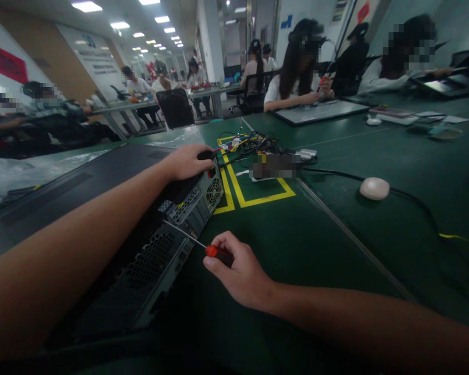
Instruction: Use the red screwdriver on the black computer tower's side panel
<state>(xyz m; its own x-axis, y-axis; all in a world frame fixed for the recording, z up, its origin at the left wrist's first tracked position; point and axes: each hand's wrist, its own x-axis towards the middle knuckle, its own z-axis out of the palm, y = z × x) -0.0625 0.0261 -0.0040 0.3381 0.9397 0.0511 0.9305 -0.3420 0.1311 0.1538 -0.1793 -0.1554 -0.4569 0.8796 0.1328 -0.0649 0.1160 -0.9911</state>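
A black desktop computer case (113, 161) lies on its side at the left, its metal rear panel (195, 211) with a round fan grille turned toward the right. Across its top reaches my left arm. My left hand (187, 161) rests on the case's far rear corner, fingers apart and draped at the edge. In my right hand (238, 271) is a screwdriver (219, 254) with a red and black handle, gripped between thumb and fingers. The thin shaft points left, and its tip meets the rear panel near the slot covers; whether a screw sits there is too small to tell.
Tangled cables (258, 140) and a partly blurred item lie beyond the case, near yellow tape (258, 200) on the green table (336, 250). A white mouse (374, 188) sits at right. Clear plastic wrap (23, 174) lies behind the case. Other people work across the table.
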